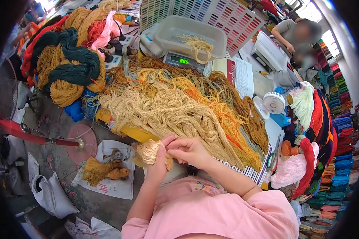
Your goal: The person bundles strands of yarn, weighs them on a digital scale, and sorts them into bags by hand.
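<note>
A crowded yarn workshop here, and the counter (267, 129) is almost buried under a sprawling heap of loose yarn (179, 103) — cream, gold, orange and olive strands tangled from its near edge back toward the far side. At the far edge sits a digital scale (183, 61) with a green readout, carrying a clear plastic tub (189, 36) with a small hank of pale yarn inside. Behind it leans a colour sample card (223, 16).

Down at the near edge, both hands are busy. The left hand (160, 157) has its grip closed around a small cream yarn bundle (147, 153), held just off the counter's near edge, above the person's lap. The right hand (189, 150) is pressed right up against it, fingers curled and pinching at strands on the same bundle — a clenched grip on the yarn.

At the counter's left end, thick skeins of dark green and mustard yarn (66, 67) are piled high. At the right end, a small white fan (273, 102) stands beside a mass of red, white and pink skeins (311, 131).

On the floor to the left, a sheet of paper (115, 185) holds a few mustard-coloured tufts (101, 169). Another person (297, 34) sits at the far right corner.
</note>
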